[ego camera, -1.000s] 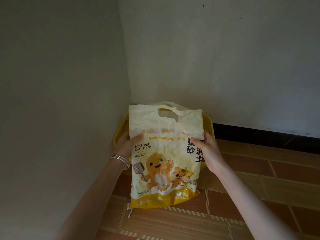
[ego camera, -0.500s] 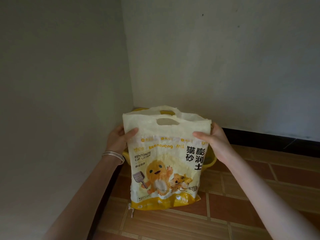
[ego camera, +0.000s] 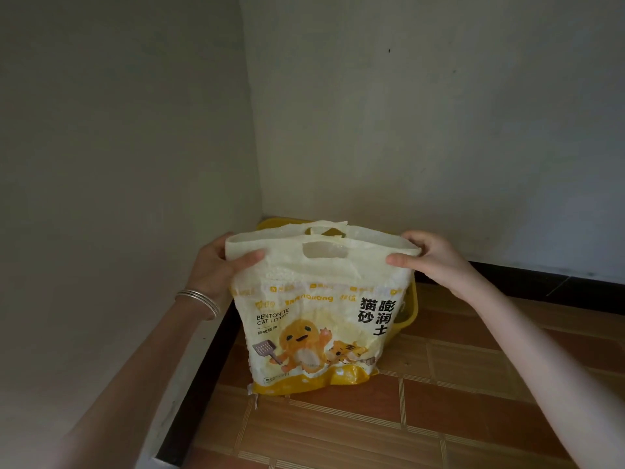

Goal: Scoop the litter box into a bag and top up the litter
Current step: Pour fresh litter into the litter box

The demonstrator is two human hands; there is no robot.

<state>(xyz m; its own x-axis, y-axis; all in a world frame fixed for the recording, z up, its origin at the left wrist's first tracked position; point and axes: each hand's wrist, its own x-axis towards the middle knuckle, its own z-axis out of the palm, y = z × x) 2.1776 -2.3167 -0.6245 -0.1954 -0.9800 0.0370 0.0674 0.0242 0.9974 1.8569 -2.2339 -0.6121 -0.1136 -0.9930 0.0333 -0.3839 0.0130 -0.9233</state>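
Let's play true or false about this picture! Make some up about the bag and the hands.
1. The left hand and right hand pinch the top corners of the bag. True.
2. The bag lies flat. False: it stands upright on the floor.
3. The litter box behind the bag is yellow. True.
4. The right wrist has jewellery on it. False: the bangles are on the left wrist.

Box (ego camera: 408, 308): mostly hidden behind the bag (ego camera: 318, 275); only a back rim strip and the right corner show.
Bag print: brand line blurred, bottom label too small to read.
Left hand (ego camera: 214, 262): fingers hidden behind the bag.
Right hand (ego camera: 436, 258): fingertips hidden behind the bag.
Arms (ego camera: 135, 374): cut off by the bottom edge.
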